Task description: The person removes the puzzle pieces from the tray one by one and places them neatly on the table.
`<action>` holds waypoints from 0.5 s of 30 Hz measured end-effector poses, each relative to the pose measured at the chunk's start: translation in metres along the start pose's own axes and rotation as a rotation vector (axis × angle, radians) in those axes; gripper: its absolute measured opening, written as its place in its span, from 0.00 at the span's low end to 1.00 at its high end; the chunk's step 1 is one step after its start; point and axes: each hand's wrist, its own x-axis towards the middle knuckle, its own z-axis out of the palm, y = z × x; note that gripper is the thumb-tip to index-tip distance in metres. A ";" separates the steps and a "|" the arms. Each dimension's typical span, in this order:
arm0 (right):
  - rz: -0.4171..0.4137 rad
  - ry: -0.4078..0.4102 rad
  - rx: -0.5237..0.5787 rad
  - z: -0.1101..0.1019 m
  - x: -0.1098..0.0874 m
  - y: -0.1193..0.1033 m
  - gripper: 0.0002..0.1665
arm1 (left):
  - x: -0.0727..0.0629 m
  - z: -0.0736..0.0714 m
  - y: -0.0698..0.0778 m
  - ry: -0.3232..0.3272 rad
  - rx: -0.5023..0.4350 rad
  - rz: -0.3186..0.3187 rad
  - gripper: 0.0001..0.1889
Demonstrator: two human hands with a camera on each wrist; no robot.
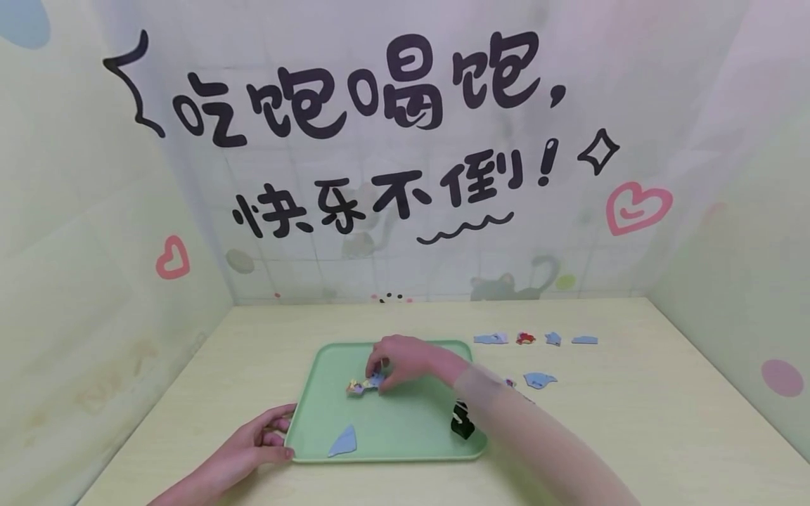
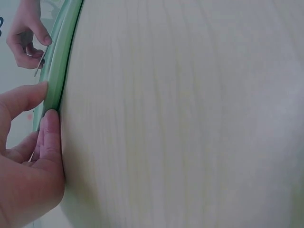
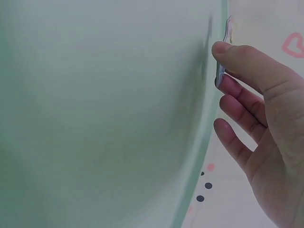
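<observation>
A light green tray point(image 1: 405, 429) lies on the table, and my left hand point(image 1: 253, 443) holds its near left side. In the left wrist view, the thumb and fingers of that hand point(image 2: 33, 156) pinch the tray's rim point(image 2: 59, 61). Over the tray, my right hand point(image 1: 405, 360) pinches a thin printed puzzle piece point(image 1: 357, 387), coloured yellow and blue. The right wrist view shows this piece point(image 3: 221, 73) edge-on between thumb and fingers. A pale blue pointed piece point(image 1: 344, 442) rests at the tray's front left. Near the right rim sits a black-and-white object point(image 1: 463, 420).
Right of the tray, a blue-and-pink piece point(image 1: 491, 339), a red piece point(image 1: 525, 338) and two blue pieces point(image 1: 553, 339) form a row. Nearer lies a larger blue piece point(image 1: 540, 380); my right forearm partly hides others. A printed curtain point(image 1: 411, 274) stands behind the table.
</observation>
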 end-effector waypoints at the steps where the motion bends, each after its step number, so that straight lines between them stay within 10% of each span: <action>1: -0.002 0.012 0.006 -0.001 -0.002 0.000 0.19 | 0.000 0.000 0.000 0.002 0.001 0.000 0.44; 15: 0.015 0.153 -0.014 -0.024 -0.039 0.009 0.16 | -0.001 -0.001 -0.002 -0.012 -0.006 -0.001 0.44</action>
